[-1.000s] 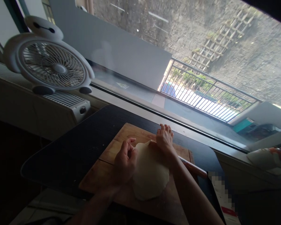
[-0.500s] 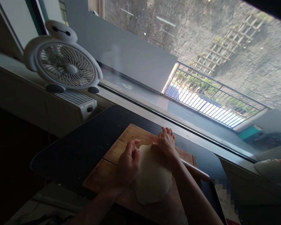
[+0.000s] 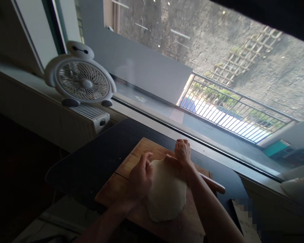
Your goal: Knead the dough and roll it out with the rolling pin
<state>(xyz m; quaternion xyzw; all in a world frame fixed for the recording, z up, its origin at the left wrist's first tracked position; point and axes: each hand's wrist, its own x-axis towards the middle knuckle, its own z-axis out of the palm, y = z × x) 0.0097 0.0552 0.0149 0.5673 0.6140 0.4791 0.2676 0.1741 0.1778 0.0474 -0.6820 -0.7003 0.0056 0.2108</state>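
A flat, pale, roughly oval sheet of dough (image 3: 167,197) lies on a wooden board (image 3: 131,158). My left hand (image 3: 141,173) rests at the dough's left edge, fingers loosely curled and apart from the thumb; nothing shows in its grasp. Across the far part of the dough slants a wooden rolling pin (image 3: 214,185). The palm of my right hand (image 3: 183,152) is over the pin, with its fingers bent down past the far side. My right wrist and forearm hide the pin's middle and part of the dough.
The board sits on a dark table (image 3: 91,162) against a window ledge (image 3: 152,118). A white figure-shaped fan (image 3: 86,83) stands on a radiator (image 3: 91,111) at the left. A partly blurred flat object (image 3: 243,216) lies at the lower right.
The fingers of my right hand have gone from stretched out to curled. My left hand and the dough have hardly moved. The whole view has shifted slightly.
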